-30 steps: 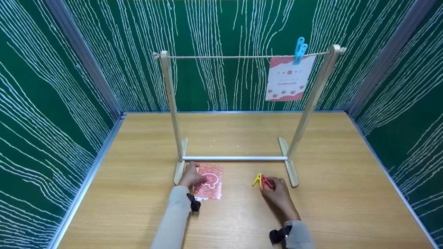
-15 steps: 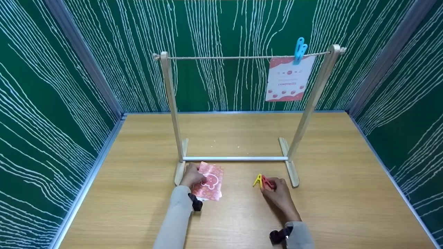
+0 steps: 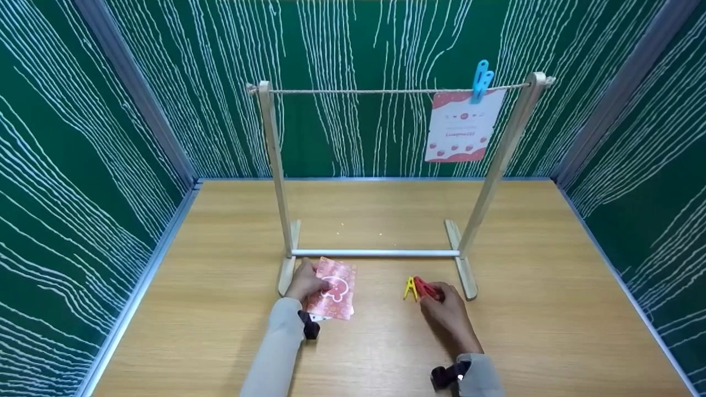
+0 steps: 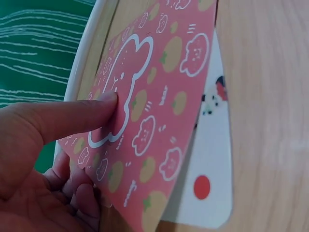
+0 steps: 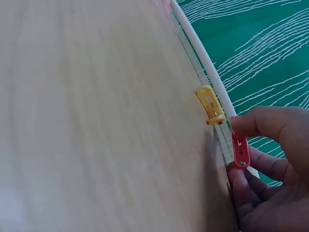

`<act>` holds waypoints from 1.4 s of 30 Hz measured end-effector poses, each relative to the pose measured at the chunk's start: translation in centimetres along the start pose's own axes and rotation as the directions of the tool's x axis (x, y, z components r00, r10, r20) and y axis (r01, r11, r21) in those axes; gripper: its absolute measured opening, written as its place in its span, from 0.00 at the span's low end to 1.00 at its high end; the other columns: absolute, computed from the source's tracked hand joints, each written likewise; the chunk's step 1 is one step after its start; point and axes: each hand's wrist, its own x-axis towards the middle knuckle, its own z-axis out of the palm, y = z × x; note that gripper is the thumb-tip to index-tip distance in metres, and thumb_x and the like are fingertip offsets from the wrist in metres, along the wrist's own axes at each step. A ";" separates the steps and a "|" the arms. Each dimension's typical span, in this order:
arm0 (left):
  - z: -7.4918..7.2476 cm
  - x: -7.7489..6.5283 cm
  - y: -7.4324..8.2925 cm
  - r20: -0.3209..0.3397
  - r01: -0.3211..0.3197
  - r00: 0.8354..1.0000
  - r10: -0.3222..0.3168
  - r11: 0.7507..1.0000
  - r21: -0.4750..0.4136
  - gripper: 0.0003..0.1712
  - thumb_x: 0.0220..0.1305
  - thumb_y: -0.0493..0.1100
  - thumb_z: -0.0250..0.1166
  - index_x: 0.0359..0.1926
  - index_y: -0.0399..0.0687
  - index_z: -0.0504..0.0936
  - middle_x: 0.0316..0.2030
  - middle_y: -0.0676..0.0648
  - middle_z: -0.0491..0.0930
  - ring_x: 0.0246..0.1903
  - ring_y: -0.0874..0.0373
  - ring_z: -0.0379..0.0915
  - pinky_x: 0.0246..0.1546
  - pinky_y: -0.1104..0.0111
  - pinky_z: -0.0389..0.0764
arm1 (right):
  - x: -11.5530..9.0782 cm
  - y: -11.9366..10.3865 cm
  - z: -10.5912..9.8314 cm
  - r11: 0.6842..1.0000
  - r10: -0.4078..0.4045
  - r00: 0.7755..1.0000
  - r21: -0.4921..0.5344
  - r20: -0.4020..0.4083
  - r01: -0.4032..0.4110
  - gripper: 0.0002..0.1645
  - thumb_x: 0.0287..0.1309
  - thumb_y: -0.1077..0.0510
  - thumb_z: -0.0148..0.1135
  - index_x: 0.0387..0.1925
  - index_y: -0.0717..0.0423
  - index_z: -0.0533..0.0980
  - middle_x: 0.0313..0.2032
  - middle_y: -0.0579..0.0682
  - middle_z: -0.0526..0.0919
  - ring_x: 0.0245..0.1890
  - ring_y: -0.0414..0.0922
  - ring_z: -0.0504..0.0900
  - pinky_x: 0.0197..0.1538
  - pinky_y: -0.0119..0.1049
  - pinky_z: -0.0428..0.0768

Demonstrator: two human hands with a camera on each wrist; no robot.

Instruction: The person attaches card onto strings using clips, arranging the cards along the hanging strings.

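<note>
My left hand (image 3: 306,281) pinches a pink card (image 3: 337,292) with a white bear outline, thumb on its face and fingers beneath. In the left wrist view the card is tilted, one edge raised. Partly covered by it, a white card (image 4: 207,188) with a red dot and a small black-and-white figure lies on the table. With my right hand (image 3: 449,310) I hold a red clothespin (image 3: 424,288) between thumb and fingers. Just left of it a yellow clothespin (image 3: 410,288) stands on the table; the right wrist view shows a small gap between them.
A wooden stand (image 3: 273,171) with a metal crossbar (image 3: 375,253) is just beyond both hands. On its rope (image 3: 353,91), a blue clothespin (image 3: 481,82) holds a strawberry card (image 3: 462,129) near the right post. Tiny light crumbs dot the wooden table (image 3: 375,353). Green patterned walls surround it.
The pink card has turned slightly and its far edge has moved up in my left hand. My right hand has shifted a little right, and the red clothespin is tilted differently beside the yellow one.
</note>
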 end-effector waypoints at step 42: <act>1.4 -0.5 4.4 -0.006 -0.122 0.992 0.123 0.976 -0.182 0.16 0.65 0.37 0.60 0.50 0.30 0.80 0.46 0.35 0.82 0.45 0.50 0.78 0.49 0.63 0.79 | 0.4 -5.2 -3.5 0.905 0.067 0.998 0.422 -0.015 -0.055 0.28 0.60 0.58 0.64 0.61 0.61 0.71 0.48 0.48 0.80 0.44 0.33 0.77 0.51 0.25 0.75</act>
